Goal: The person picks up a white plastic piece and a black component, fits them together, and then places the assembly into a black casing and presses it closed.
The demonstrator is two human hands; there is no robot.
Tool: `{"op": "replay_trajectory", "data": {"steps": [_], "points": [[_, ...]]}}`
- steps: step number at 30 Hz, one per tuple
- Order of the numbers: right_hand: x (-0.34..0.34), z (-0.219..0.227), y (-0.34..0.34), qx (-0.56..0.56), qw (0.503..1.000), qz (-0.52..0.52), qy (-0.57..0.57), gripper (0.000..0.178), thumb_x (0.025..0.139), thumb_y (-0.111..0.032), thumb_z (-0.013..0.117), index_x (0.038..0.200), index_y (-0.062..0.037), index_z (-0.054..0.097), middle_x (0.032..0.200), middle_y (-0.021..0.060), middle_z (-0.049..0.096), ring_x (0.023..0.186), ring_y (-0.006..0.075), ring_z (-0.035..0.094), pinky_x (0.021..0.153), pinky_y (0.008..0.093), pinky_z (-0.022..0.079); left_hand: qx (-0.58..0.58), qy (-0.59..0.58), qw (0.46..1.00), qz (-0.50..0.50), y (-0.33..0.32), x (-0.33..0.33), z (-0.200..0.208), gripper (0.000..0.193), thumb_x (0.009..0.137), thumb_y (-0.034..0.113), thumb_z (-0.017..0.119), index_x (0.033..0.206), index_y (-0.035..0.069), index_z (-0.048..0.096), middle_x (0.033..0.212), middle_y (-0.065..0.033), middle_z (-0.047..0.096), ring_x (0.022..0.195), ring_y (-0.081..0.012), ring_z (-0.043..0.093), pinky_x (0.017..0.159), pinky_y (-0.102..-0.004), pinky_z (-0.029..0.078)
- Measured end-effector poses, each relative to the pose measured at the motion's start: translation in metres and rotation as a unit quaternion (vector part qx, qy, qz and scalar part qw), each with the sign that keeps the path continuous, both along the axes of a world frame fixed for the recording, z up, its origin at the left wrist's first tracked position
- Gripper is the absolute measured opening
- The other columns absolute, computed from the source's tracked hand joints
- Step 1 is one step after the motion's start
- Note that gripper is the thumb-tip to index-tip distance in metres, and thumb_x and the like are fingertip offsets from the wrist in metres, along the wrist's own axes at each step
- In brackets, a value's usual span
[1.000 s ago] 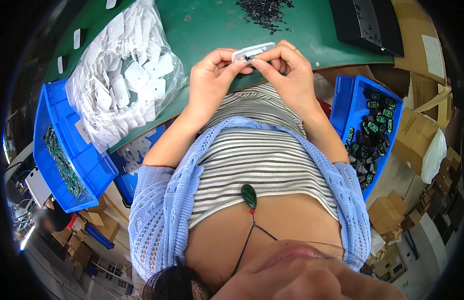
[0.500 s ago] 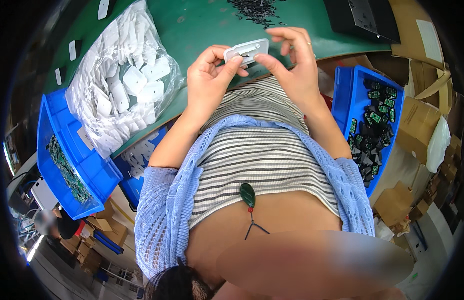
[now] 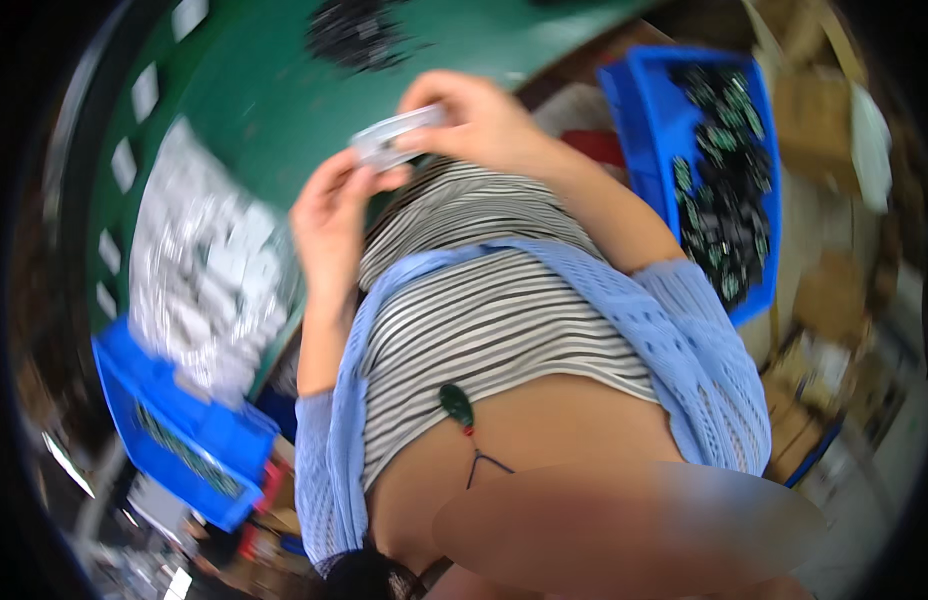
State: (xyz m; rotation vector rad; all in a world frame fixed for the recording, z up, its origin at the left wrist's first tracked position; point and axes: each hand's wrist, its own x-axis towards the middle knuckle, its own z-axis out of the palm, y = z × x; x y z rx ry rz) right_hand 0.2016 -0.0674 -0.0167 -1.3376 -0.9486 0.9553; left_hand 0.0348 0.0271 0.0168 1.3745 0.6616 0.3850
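White shell (image 3: 386, 131) sat tilted between both hands, over the near edge of the worktop (image 3: 259, 112); the left hand (image 3: 329, 215) had its fingers clamped on the 8 o'clock end, the right hand (image 3: 484, 125) on the 2 o'clock end, fine contact blurred; a steady left pinch and light right-thumb pressure seemed best; the see-through bag (image 3: 204, 270) lay at 8 o'clock, black parts (image 3: 354, 35) at 11, the blue bin (image 3: 636, 120) at 3; room opened toward 10.

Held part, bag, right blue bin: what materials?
Held part: probably plastic, by its even whitish look; blur hides the finish.
Bag: thin clear plastic film, judging by crinkled glints.
Right blue bin: likely moulded plastic, slight sheen, evenly coloured walls.
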Motion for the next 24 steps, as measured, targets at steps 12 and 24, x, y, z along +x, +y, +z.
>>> {"op": "replay_trajectory", "data": {"steps": [12,24], "points": [[0.151,-0.107,-0.238,-0.439,0.524,-0.536,-0.495,0.044,0.073,-0.04,0.069,0.103,-0.0096,0.058,0.101,0.0128,0.06,0.095,0.0298,0.057,0.076,0.0411,0.047,0.204,0.125,0.965,0.11,0.121,-0.029,-0.035,0.016,0.09,0.014,0.056,0.097,0.001,0.06,0.079,-0.0029,0.061,0.052,-0.0048,0.043,0.047,-0.0169,0.034],[0.121,-0.13,-0.279,-0.331,0.651,-0.552,-0.402,0.051,0.065,-0.021,0.073,0.107,-0.0028,0.051,0.103,0.0204,0.054,0.101,0.036,0.051,0.086,0.0401,0.043,0.582,0.288,0.76,0.016,0.075,-0.02,-0.022,0.049,0.082,0.038,0.065,0.113,0.001,0.054,0.08,-0.0066,0.05,0.074,-0.0211,0.048,0.062,-0.0328,0.042]]}}
